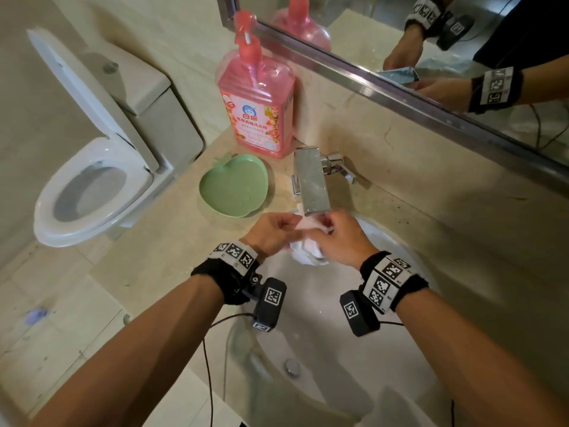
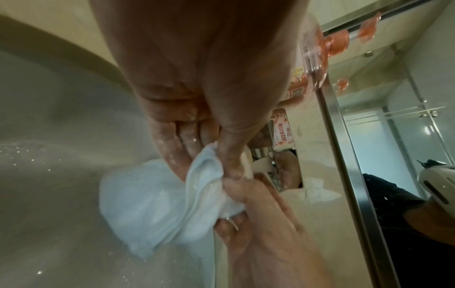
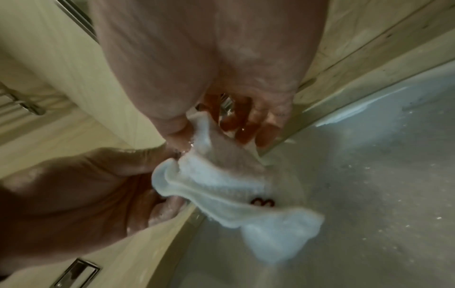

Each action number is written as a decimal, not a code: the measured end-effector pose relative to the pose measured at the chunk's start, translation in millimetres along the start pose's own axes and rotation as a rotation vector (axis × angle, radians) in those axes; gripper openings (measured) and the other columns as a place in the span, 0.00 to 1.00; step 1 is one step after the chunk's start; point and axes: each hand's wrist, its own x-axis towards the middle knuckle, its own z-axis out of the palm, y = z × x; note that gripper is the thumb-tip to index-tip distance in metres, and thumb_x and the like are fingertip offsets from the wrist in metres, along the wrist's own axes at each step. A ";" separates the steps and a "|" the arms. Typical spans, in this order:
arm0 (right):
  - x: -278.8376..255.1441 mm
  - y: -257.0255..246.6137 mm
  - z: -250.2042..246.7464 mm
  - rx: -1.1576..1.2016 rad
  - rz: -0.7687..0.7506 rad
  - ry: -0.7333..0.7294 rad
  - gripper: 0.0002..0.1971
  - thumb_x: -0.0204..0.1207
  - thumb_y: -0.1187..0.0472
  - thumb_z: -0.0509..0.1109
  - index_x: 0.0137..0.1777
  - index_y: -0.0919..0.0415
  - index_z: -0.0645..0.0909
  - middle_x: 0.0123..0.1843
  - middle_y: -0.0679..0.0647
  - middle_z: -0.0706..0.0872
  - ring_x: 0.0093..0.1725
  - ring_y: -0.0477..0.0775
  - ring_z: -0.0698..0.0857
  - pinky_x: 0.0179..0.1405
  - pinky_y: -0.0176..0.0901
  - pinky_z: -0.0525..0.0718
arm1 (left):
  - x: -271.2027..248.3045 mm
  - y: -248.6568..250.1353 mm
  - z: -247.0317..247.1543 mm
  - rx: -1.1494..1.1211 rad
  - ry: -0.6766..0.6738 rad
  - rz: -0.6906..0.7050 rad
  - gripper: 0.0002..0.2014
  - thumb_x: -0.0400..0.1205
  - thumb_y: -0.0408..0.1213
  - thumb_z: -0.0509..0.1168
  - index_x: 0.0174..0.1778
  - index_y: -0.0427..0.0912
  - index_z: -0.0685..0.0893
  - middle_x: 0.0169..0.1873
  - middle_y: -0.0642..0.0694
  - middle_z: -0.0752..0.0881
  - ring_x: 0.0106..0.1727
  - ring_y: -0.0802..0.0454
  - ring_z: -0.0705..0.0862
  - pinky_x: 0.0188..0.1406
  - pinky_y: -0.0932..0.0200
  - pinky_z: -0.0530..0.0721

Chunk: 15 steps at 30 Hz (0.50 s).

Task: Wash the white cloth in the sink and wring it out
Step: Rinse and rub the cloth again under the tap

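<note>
Nearest, two forearms, each with a tagged black wristband and a small camera block. Two hands work over one sink (image 1: 311, 340): the left hand (image 1: 271, 231) and the right hand (image 1: 340, 238) meet under the single faucet (image 1: 311, 180), just above the far edge of the basin.

One white cloth (image 1: 308, 254), bunched between them. Left thumb and fingers pinch its upper fold; right fingers curl round the wad from the other side. Both hands are grasping the cloth, neither released. Long axis runs from the pinch point down toward the basin, loose end hanging free and not touching the basin as far as can be told.

One drain plug (image 1: 292, 366) sits near the middle of the basin.

View differences: the left wrist view shows the white cloth (image 2: 157, 210) as pale blue-white with soap flecks on the left fingers (image 2: 182, 148). The right wrist view alone shows a dark mark like "3" on the white cloth (image 3: 234, 187), near the lower fold. Head view alone shows the surroundings.

Farther on the table (image 1: 172, 241): one green apple-shaped dish (image 1: 234, 184), then one pink pump bottle (image 1: 257, 100) upright against the wall. One mirror (image 1: 462, 50) behind repeats bottle and hands. One toilet (image 1: 92, 186), lid raised, to the left.
</note>
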 end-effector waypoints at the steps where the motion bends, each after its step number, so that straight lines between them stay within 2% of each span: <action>1: -1.1 3.1 -3.6 -0.009 0.013 0.011 0.06 0.78 0.54 0.74 0.49 0.50 0.80 0.46 0.47 0.86 0.46 0.48 0.85 0.37 0.34 0.78 | 1.1 -2.0 -0.7 0.025 0.002 -0.003 0.15 0.79 0.25 0.71 0.62 0.30 0.85 0.52 0.36 0.89 0.46 0.48 0.85 0.48 0.54 0.86; 3: -5.4 10.0 -11.6 0.015 0.062 0.046 0.04 0.80 0.58 0.69 0.48 0.52 0.76 0.46 0.53 0.85 0.45 0.57 0.84 0.39 0.45 0.82 | 4.9 -4.6 -1.5 0.057 0.040 -0.004 0.16 0.79 0.20 0.67 0.63 0.32 0.85 0.52 0.40 0.90 0.48 0.49 0.86 0.55 0.53 0.85; 4: -7.8 13.2 -15.0 0.043 0.089 0.064 0.02 0.81 0.59 0.66 0.48 0.54 0.75 0.46 0.58 0.85 0.46 0.62 0.85 0.43 0.54 0.86 | 6.7 -5.3 -1.0 0.063 0.058 -0.007 0.14 0.79 0.21 0.65 0.58 0.35 0.87 0.49 0.43 0.90 0.46 0.51 0.86 0.52 0.55 0.85; 5: -10.1 16.9 -18.0 0.048 0.104 0.084 0.00 0.82 0.61 0.64 0.50 0.55 0.75 0.46 0.59 0.85 0.47 0.64 0.85 0.44 0.58 0.86 | 8.2 -4.8 0.4 0.058 0.073 -0.022 0.12 0.79 0.22 0.63 0.53 0.38 0.89 0.44 0.46 0.90 0.44 0.50 0.86 0.48 0.57 0.84; 7: -13.7 21.6 -22.1 0.000 0.103 0.147 0.05 0.83 0.64 0.60 0.51 0.55 0.76 0.42 0.52 0.83 0.44 0.59 0.82 0.39 0.47 0.80 | 11.0 -1.5 7.3 0.051 0.086 -0.039 0.09 0.81 0.26 0.63 0.47 0.42 0.87 0.40 0.48 0.89 0.44 0.47 0.85 0.45 0.57 0.83; 9: -15.9 22.2 -26.4 0.019 0.119 0.207 0.08 0.84 0.65 0.58 0.52 0.53 0.77 0.41 0.47 0.80 0.41 0.53 0.78 0.35 0.39 0.73 | 15.8 0.8 16.3 0.135 0.064 -0.019 0.07 0.83 0.32 0.64 0.53 0.41 0.86 0.43 0.49 0.89 0.48 0.46 0.85 0.50 0.55 0.83; 10: -17.2 21.6 -29.2 0.052 0.135 0.230 0.09 0.85 0.64 0.57 0.52 0.53 0.78 0.42 0.46 0.80 0.41 0.50 0.77 0.35 0.36 0.73 | 19.0 2.5 21.5 0.199 0.053 -0.014 0.10 0.84 0.36 0.65 0.58 0.41 0.86 0.47 0.48 0.89 0.52 0.46 0.86 0.55 0.52 0.83; 12: -20.8 20.6 -34.1 0.116 0.161 0.248 0.08 0.85 0.62 0.59 0.51 0.53 0.80 0.42 0.47 0.80 0.40 0.48 0.77 0.37 0.37 0.73 | 24.2 7.8 31.7 0.292 0.065 -0.035 0.14 0.84 0.43 0.65 0.62 0.41 0.86 0.53 0.44 0.89 0.56 0.42 0.86 0.61 0.45 0.83; 14: -24.3 21.7 -38.8 0.167 0.184 0.223 0.03 0.81 0.57 0.68 0.52 0.53 0.80 0.42 0.48 0.82 0.41 0.51 0.80 0.36 0.43 0.75 | 29.4 11.4 39.3 0.284 0.078 -0.028 0.14 0.86 0.43 0.64 0.61 0.37 0.85 0.54 0.40 0.89 0.56 0.38 0.86 0.59 0.43 0.85; 15: -25.3 24.2 -40.6 0.158 0.191 0.219 0.09 0.77 0.55 0.74 0.54 0.52 0.80 0.44 0.48 0.83 0.41 0.50 0.81 0.35 0.42 0.76 | 30.9 12.7 41.6 0.249 0.086 -0.004 0.13 0.86 0.40 0.64 0.61 0.36 0.85 0.55 0.37 0.89 0.55 0.38 0.86 0.58 0.44 0.85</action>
